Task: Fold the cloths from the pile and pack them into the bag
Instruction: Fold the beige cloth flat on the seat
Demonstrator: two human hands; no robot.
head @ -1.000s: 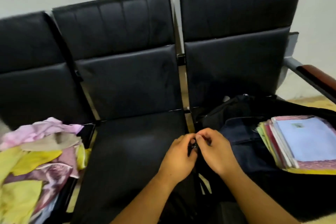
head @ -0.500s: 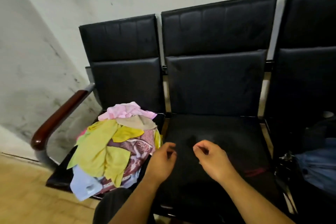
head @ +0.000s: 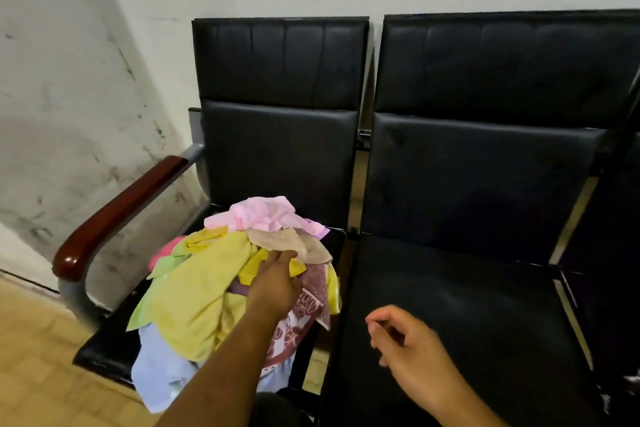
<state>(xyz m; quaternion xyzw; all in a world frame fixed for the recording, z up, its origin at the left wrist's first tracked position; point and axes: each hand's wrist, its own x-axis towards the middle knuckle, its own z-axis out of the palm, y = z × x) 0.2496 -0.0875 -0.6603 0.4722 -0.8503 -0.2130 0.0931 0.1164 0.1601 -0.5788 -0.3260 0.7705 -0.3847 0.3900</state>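
A pile of cloths [head: 204, 284] in pink, yellow, green, beige, maroon print and pale blue heaps on the leftmost black seat [head: 104, 354]. My left hand [head: 277, 282] reaches over the pile, its fingertips at the beige cloth [head: 294, 241] near the top; whether it grips the cloth I cannot tell. My right hand [head: 401, 343] hovers over the middle seat [head: 450, 305] with loosely curled fingers and holds nothing. The bag is out of view.
A wooden armrest [head: 117, 215] on a grey metal frame borders the pile on the left. A marked white wall stands behind the black chair backs [head: 485, 114]. Pale wood floor [head: 34, 357] lies at the lower left.
The view swung left from the bag and folded stack to the pile. My hands left the bag's zipper; the left hand has reached onto the pile, the right stays over the middle seat.
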